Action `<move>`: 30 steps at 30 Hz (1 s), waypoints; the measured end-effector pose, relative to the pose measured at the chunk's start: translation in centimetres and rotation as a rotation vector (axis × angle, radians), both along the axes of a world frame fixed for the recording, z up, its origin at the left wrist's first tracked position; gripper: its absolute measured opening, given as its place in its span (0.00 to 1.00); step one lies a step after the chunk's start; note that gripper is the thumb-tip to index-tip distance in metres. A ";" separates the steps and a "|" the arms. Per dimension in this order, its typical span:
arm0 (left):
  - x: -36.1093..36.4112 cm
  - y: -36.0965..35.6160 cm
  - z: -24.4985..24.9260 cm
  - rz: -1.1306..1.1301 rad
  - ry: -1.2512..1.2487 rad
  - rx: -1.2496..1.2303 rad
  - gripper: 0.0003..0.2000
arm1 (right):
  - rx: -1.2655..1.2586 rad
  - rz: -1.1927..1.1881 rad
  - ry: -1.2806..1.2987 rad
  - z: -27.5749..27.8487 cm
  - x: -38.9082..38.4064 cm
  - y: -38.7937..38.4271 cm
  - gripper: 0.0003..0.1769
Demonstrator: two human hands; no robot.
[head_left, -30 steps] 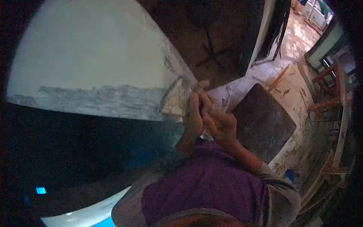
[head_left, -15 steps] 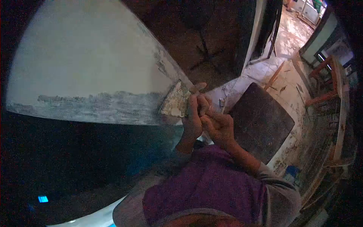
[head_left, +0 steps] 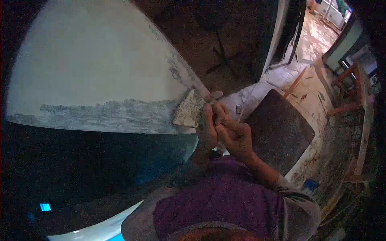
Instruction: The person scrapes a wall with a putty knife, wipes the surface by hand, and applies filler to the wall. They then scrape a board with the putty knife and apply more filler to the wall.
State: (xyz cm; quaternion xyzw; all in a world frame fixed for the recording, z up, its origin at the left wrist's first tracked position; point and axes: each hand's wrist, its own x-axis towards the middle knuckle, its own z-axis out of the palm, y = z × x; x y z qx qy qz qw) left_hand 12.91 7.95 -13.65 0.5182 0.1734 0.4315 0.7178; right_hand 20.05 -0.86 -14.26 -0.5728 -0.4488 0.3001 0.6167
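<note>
A putty knife [head_left: 187,112] with a broad, crusted blade lies against the pale wall [head_left: 92,60], near its right edge. My left hand [head_left: 207,130] is closed around the handle side, right behind the blade. Pressed up against it, my right hand [head_left: 237,138] is also closed, its fingers curled at the handle, which both hands hide. One fingertip sticks out past the blade's upper corner. Left of the blade, a rough grey streaked band [head_left: 120,114] runs along the wall's lower border, and scuffed grey patches follow the slanted edge.
Behind the wall edge, a dark stand with splayed legs [head_left: 221,60] is dimly visible. A dark flat panel [head_left: 281,130] lies on the littered floor to my right. Wooden furniture [head_left: 350,92] lines the far right, and a bright doorway [head_left: 317,32] opens at the top right.
The view has shifted slightly, so wall and floor sit a little differently. Both hands keep their grip, and the blade stays at about the same spot on the wall.
</note>
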 end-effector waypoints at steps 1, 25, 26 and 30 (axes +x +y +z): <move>0.3 0.5 0.2 -0.030 -0.106 0.047 0.21 | -0.007 -0.029 -0.063 0.5 0.1 0.5 0.11; 0.9 0.7 1.0 0.048 -0.103 0.001 0.18 | 0.082 -0.023 0.013 0.6 0.3 1.5 0.12; 0.8 0.6 0.6 0.053 -0.100 -0.001 0.18 | 0.134 -0.048 0.040 0.8 0.3 1.6 0.12; 0.5 1.6 0.2 0.073 -0.027 -0.002 0.19 | 0.104 0.006 0.000 -0.1 0.8 2.5 0.13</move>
